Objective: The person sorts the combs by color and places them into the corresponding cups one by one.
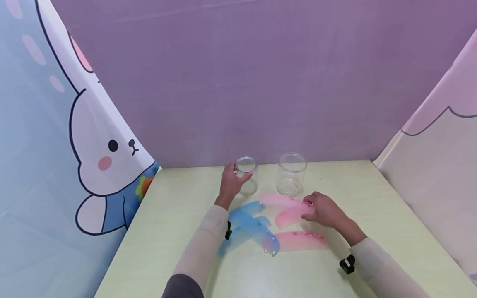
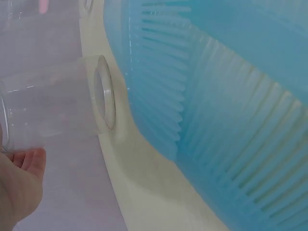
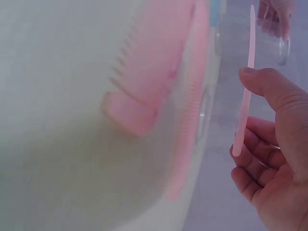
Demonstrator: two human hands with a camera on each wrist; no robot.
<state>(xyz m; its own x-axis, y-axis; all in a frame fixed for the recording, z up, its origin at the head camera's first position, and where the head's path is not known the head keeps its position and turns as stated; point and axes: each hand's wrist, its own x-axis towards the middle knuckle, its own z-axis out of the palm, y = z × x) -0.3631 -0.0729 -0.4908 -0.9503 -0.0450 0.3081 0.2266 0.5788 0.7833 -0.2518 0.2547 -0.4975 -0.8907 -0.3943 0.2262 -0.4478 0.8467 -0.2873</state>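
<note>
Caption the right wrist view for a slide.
Right hand pinches a pink comb, with more pink combs nearby.

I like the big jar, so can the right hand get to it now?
Probably yes: the right hand is near the big jar, and nothing tall stands between them. It holds a pink comb, though, so it may need to let go first.

Pink comb [image 3: 244, 110] held, sm. clr jar [image 1: 251, 183] upright
</note>
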